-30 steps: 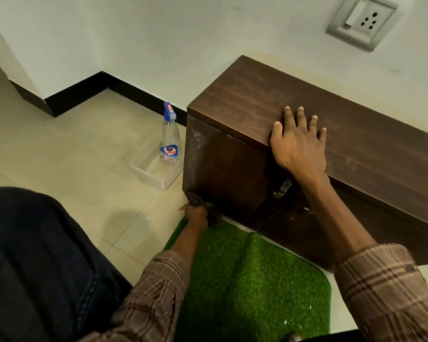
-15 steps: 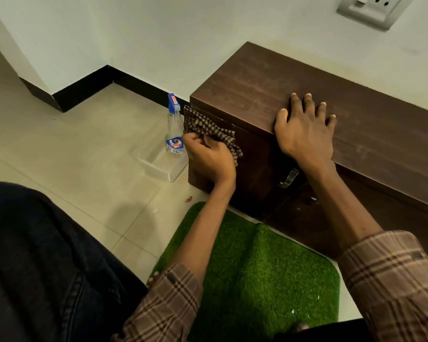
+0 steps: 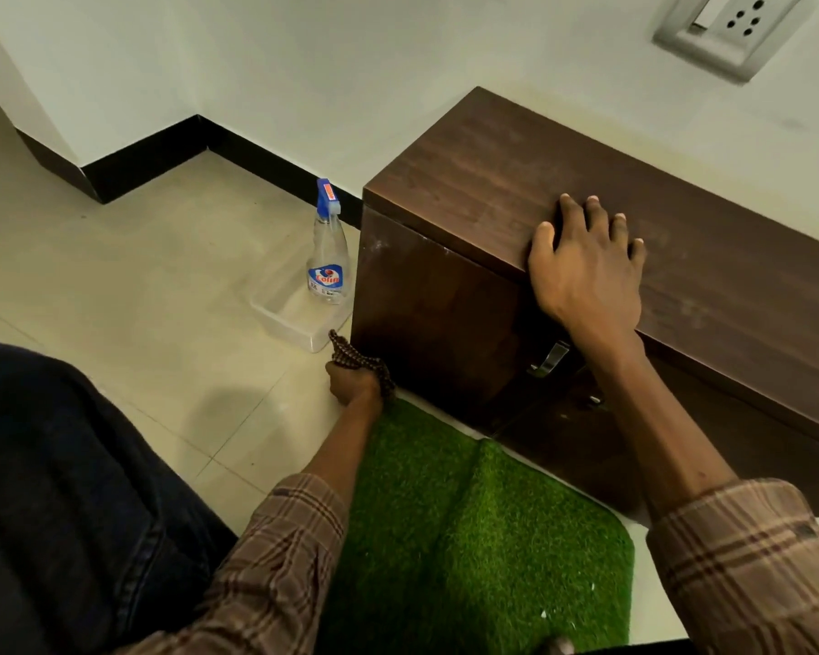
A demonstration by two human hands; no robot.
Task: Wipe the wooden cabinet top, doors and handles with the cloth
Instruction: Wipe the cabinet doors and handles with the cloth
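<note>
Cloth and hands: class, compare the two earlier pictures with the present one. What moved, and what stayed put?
The left hand, gripping the checked cloth, has swept back down the cabinet end, from the top corner half a second ago to the bottom corner by the green mat, where it also was a second ago. The right hand stays flat on the cabinet top. The spray bottle is unmoved.

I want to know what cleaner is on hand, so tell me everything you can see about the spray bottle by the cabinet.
The spray bottle is clear plastic with a blue trigger head carrying a small orange mark, and a blue, white and red label low on its body. It stands upright at the far end of a shallow clear plastic tray on the tiled floor, just left of the wooden cabinet. Its liquid level cannot be made out. Neither hand touches it.
</note>
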